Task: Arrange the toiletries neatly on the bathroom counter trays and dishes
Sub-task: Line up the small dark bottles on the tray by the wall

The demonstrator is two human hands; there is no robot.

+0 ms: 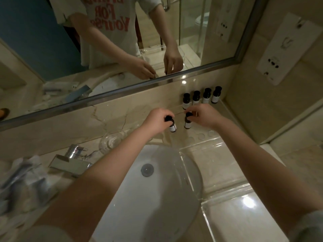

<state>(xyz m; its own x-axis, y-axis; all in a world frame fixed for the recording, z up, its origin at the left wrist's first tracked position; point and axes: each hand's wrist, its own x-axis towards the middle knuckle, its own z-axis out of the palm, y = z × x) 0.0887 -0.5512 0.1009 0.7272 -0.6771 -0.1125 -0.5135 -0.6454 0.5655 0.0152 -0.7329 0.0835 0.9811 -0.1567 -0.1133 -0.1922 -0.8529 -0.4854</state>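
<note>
My left hand point(157, 119) grips the black cap of a small toiletry bottle point(172, 127) with a white label. My right hand point(202, 116) pinches the cap of a second small bottle point(187, 124) just to the right of it. Both bottles hang upright over the near end of a clear acrylic tray point(201, 135) with round recesses. Several more identical bottles point(201, 97) stand in a row at the tray's far side against the marble backsplash.
A white sink basin point(157, 189) with a drain lies below my arms. A chrome faucet point(70, 159) and a clear glass dish point(111, 141) are to the left. Wrapped toiletry packets point(22, 177) lie at far left. A larger clear tray point(227, 180) sits at right.
</note>
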